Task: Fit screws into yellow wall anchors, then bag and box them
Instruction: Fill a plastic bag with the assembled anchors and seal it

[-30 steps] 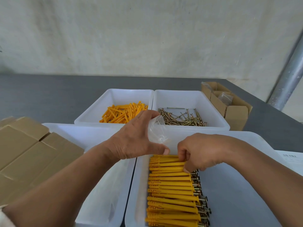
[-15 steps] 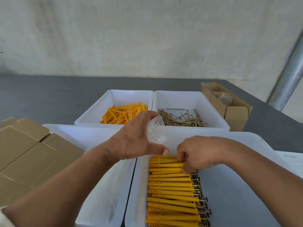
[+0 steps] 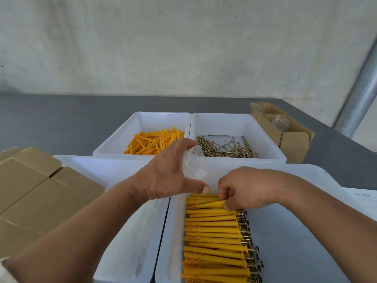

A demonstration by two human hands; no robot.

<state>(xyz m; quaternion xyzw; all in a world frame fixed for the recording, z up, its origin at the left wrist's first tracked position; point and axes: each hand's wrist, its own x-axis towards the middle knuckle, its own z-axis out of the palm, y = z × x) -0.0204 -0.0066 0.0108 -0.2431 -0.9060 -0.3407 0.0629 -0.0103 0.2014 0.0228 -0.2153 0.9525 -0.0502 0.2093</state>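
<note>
Anchors (image 3: 212,231) with screws lie in a row in a white tray (image 3: 295,242); right hand (image 3: 246,187) pinches the top ones, left hand (image 3: 169,176) grips a clear bag (image 3: 193,165).

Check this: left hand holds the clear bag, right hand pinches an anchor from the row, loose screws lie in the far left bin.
Wrong bin: the head view shows the loose screws in the far right bin. Otherwise right: left hand holds the clear bag, right hand pinches an anchor from the row.
</note>
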